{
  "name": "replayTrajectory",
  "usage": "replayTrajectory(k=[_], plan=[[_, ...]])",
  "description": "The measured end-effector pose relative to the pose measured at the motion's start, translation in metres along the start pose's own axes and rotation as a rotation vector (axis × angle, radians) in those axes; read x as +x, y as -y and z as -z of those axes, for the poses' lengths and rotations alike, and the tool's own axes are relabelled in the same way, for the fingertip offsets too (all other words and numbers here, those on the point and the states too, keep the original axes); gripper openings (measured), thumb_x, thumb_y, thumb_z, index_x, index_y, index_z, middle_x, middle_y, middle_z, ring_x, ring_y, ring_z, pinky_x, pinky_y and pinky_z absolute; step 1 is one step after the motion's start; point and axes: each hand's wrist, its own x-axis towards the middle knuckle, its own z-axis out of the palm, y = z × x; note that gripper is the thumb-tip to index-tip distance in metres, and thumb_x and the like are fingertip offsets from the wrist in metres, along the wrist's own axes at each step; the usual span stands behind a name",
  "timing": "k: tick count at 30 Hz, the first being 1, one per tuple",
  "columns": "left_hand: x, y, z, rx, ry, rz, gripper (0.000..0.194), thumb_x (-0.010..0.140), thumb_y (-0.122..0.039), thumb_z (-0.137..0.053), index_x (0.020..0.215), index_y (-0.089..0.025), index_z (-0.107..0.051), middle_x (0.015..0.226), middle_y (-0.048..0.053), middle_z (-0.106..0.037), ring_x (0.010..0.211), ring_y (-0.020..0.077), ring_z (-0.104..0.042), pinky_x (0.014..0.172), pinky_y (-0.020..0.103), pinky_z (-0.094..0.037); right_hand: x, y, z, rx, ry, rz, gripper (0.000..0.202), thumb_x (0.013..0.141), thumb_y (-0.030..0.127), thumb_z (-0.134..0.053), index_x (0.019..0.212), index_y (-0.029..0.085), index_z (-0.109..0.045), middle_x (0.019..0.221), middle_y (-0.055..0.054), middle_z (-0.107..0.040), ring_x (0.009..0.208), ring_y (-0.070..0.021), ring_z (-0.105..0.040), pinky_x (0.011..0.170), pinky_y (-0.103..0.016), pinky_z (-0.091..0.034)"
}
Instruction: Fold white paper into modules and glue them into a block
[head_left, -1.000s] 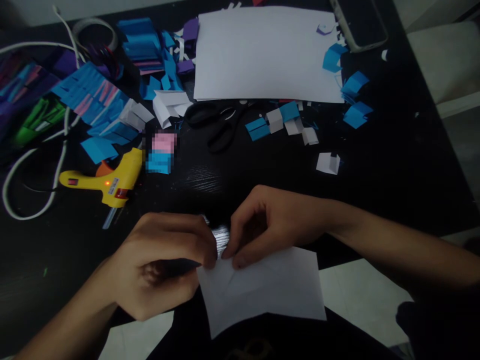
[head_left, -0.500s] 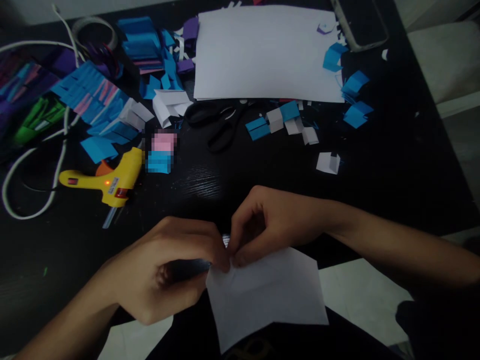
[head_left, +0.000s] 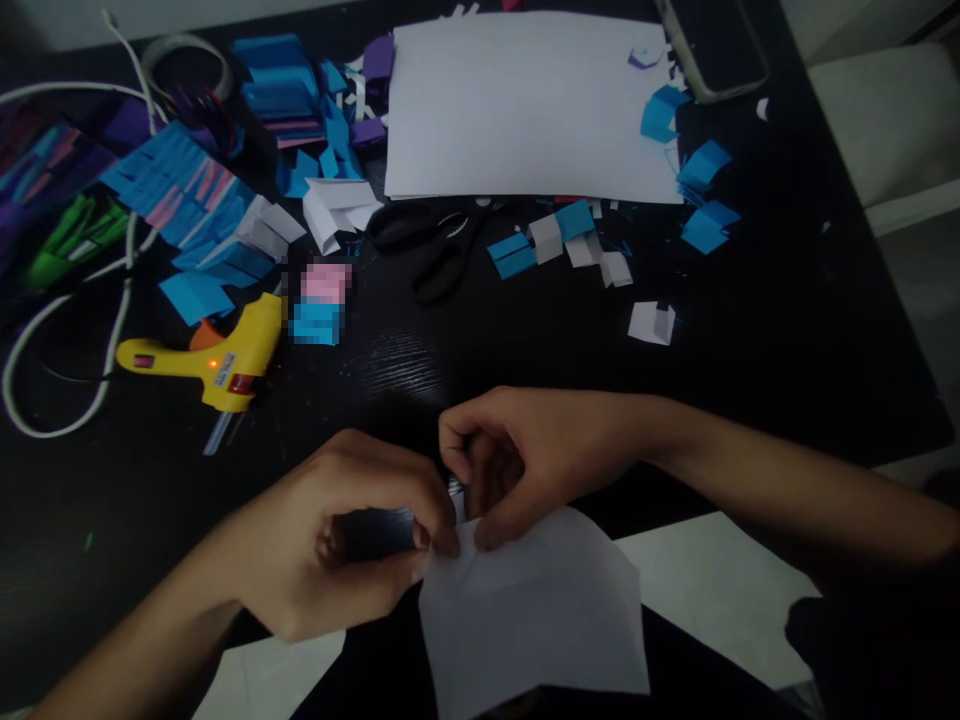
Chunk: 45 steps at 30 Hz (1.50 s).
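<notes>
A white sheet of paper [head_left: 536, 610] hangs over the table's front edge, above my lap. My left hand [head_left: 341, 540] pinches its upper left corner between thumb and forefinger. Close beside it, my right hand [head_left: 517, 465] grips the top edge of the same sheet, thumb on the near face and fingers curled behind. The paper bends slightly below the fingertips. Beyond the hands lie black-handled scissors [head_left: 427, 240] and a small folded white paper piece [head_left: 651, 323].
A yellow glue gun [head_left: 217, 355], its light glowing, lies left by a white cable [head_left: 56, 433]. Behind are a stack of white paper [head_left: 525, 110], folded blue paper pieces [head_left: 274, 75], a tape roll [head_left: 187, 70] and a phone [head_left: 716, 45]. Joined blue and white pieces [head_left: 551, 240] lie mid-table.
The sheet has dropped lower and its bottom edge has swung down. My right hand's forefinger has lifted and shifted left, while its thumb stays on the paper. My left hand has barely moved.
</notes>
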Motion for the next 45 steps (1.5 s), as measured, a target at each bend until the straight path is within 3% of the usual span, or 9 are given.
replayTrajectory(k=[5, 13, 24, 29, 34, 45], plan=[[0.003, 0.000, -0.001, 0.021, 0.006, -0.026, 0.024, 0.081, -0.001, -0.068, 0.097, -0.018, -0.073, 0.085, 0.004, -0.077, 0.077, 0.0154, -0.074, 0.072, 0.023, -0.058, 0.001, 0.003, -0.003, -0.106, -0.033, 0.019, 0.048, 0.065, 0.018, -0.092, 0.091, 0.021, -0.052, 0.087, 0.002, -0.073, 0.080, -0.0141, -0.072, 0.068, -0.022, -0.050], [0.002, 0.005, 0.001, 0.043, -0.013, -0.076, 0.028, 0.079, 0.001, -0.071, 0.099, -0.017, -0.074, 0.089, 0.005, -0.078, 0.082, 0.0156, -0.075, 0.075, 0.023, -0.058, -0.004, 0.023, -0.009, -0.205, -0.050, -0.091, 0.058, 0.066, 0.025, -0.091, 0.104, 0.024, -0.047, 0.092, 0.002, -0.074, 0.084, -0.0182, -0.073, 0.066, -0.023, -0.052], [0.002, 0.006, -0.003, 0.076, -0.040, -0.075, 0.023, 0.081, -0.003, -0.068, 0.096, -0.019, -0.074, 0.088, 0.003, -0.078, 0.081, 0.0156, -0.075, 0.076, 0.024, -0.058, -0.005, 0.041, -0.024, -0.477, -0.164, -0.138, 0.101, 0.064, 0.032, -0.090, 0.150, 0.020, -0.038, 0.098, -0.002, -0.073, 0.095, -0.0218, -0.071, 0.069, -0.025, -0.051], [0.002, 0.006, -0.003, 0.080, -0.062, -0.061, 0.023, 0.081, -0.003, -0.068, 0.096, -0.019, -0.076, 0.087, 0.003, -0.078, 0.079, 0.0159, -0.075, 0.074, 0.025, -0.059, -0.003, 0.045, -0.029, -0.485, -0.228, -0.197, 0.086, 0.069, 0.028, -0.085, 0.145, 0.020, -0.046, 0.097, -0.003, -0.073, 0.088, -0.0202, -0.071, 0.064, -0.024, -0.049], [0.000, 0.008, -0.001, 0.057, -0.056, -0.046, 0.024, 0.080, -0.002, -0.069, 0.097, -0.018, -0.076, 0.089, 0.005, -0.078, 0.080, 0.0168, -0.075, 0.075, 0.026, -0.060, -0.005, 0.043, -0.025, -0.465, -0.157, -0.154, 0.068, 0.073, 0.028, -0.081, 0.135, 0.020, -0.053, 0.092, -0.001, -0.073, 0.075, -0.0156, -0.069, 0.060, -0.023, -0.049], [0.000, 0.009, 0.000, 0.041, -0.050, -0.026, 0.017, 0.082, -0.010, -0.072, 0.096, -0.017, -0.077, 0.088, 0.006, -0.079, 0.077, 0.0170, -0.075, 0.073, 0.025, -0.061, -0.011, 0.043, -0.013, -0.311, -0.025, -0.161, 0.071, 0.082, 0.016, -0.071, 0.147, 0.017, -0.044, 0.096, -0.004, -0.079, 0.078, -0.0157, -0.072, 0.060, -0.021, -0.046]])
